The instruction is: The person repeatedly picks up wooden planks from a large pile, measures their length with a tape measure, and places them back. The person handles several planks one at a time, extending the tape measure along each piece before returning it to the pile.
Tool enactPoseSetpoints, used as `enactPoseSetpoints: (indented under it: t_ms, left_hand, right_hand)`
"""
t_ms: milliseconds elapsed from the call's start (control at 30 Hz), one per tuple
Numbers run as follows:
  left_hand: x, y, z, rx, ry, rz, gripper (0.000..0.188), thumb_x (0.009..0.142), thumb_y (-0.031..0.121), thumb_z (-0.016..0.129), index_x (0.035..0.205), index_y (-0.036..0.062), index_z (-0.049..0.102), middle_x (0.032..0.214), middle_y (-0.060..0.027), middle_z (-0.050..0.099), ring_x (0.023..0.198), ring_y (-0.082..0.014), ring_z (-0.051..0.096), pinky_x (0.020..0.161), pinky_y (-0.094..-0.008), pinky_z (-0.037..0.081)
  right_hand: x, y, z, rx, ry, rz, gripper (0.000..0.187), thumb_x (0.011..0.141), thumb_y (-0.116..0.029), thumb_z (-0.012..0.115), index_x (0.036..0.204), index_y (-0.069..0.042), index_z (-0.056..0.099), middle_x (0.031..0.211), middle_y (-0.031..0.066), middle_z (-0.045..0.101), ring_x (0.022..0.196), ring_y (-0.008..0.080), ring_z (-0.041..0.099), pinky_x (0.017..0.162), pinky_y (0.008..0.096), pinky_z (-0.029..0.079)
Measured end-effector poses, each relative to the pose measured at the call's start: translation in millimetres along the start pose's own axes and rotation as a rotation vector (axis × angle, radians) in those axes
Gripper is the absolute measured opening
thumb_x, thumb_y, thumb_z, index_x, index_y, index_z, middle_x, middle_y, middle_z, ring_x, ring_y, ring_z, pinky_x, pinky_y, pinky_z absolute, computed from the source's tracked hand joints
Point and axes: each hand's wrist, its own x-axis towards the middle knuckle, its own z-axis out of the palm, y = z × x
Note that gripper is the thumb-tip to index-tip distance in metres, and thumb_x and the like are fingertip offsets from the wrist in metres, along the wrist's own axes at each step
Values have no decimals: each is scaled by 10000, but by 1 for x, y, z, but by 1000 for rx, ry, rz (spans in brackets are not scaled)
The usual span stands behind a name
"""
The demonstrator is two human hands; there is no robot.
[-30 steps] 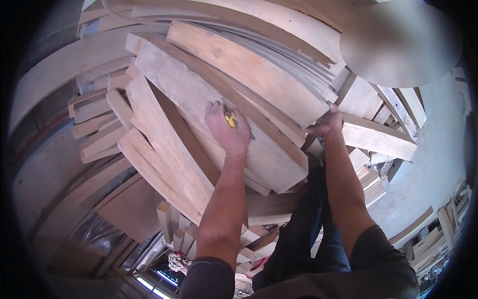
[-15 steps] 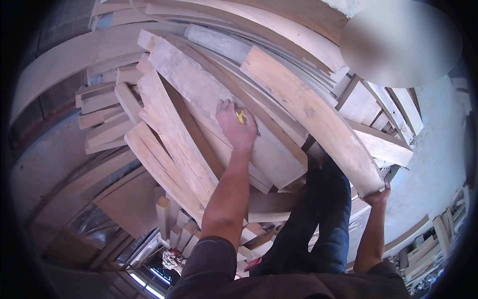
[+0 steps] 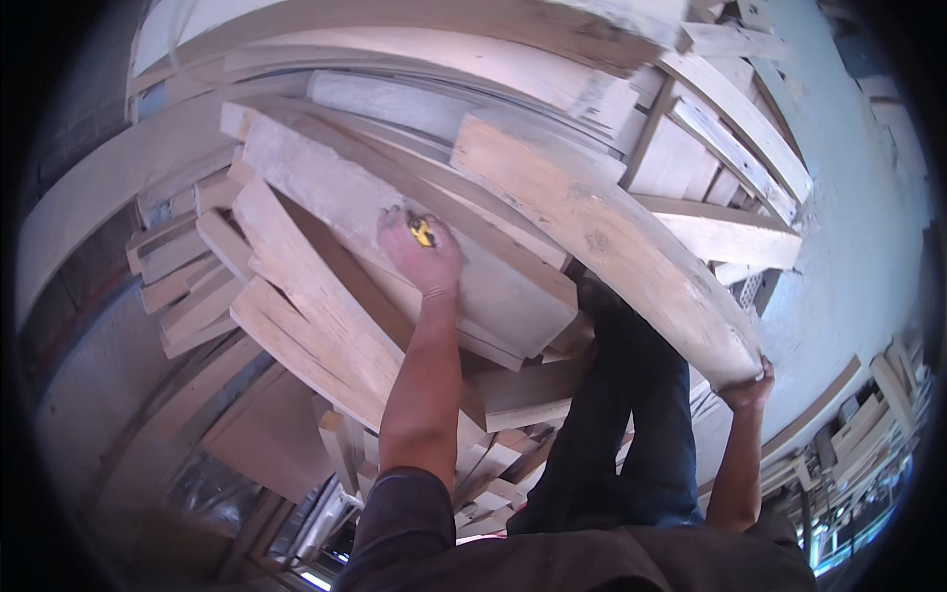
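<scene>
"Rough timber (image 3: 197, 257) lies heaped at odd angles across most of this space, with grey floor (image 3: 819, 326) showing on the right. Where's the board that matters?"

"Right of the stack, running slantwise: a long pale board (image 3: 621, 237) with a knot in its face. Its near end is in the right hand (image 3: 748, 391), fingers curled round the edge. Its far end overlaps the piled planks; whether it bears on them or hangs just above, I can't tell."

"And the left hand (image 3: 432, 260)?"

"Closed around a small yellow-and-black tool (image 3: 422, 233), too covered to say what kind. It seems to rest on the thick greyish plank (image 3: 503, 291), left of the pale board."

"What worries you?"

"One hand at one end. If that far end has poor support, the board could twist or slide, and the dark trouser legs (image 3: 631, 414) are right beside it. The left hand is full, so it would be slow to help."

"The stack itself?"

"Uneven, I'd say. Split boards (image 3: 316, 311) lie askew on the left, and short offcuts (image 3: 503, 464) are jumbled below. Leaning hard on the greyish plank might shift it. Rough edges could also splinter into bare fingers."
</scene>
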Motion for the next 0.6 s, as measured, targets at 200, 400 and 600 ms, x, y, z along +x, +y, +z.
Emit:
enactPoseSetpoints:
  t_ms: [200, 400, 600]
  left_hand:
    - [-2, -1, -4, 65, -8, -57, 396, 855, 106, 650, 1202, -52, 544, 1249, -270, 543, 1224, -464, 495, 1042, -557, 396]
    - [5, 5, 3, 70, -23, -29, 418, 860, 136, 651, 1218, -53, 547, 1247, -276, 549, 1238, -456, 484, 1050, -542, 389]
    - [7, 6, -8, 10, -42, -110, 410, 810, 100, 661, 1178, -33, 540, 1242, -256, 539, 1267, -498, 440, 1070, -566, 360]
  right_hand:
    - [52, -23, -46, -51, -106, 22, 716, 823, -487, 523, 1454, -151, 484, 1474, 106, 509, 1358, 359, 455, 1107, 606, 331]
    - [31, -21, 18, -136, 92, -32, 666, 875, -513, 413, 1441, -172, 494, 1437, 93, 532, 1311, 356, 502, 1019, 599, 431]
    - [24, -22, 56, -308, 116, -100, 666, 888, -523, 351, 1439, -176, 492, 1450, 81, 521, 1326, 351, 489, 1014, 594, 414]
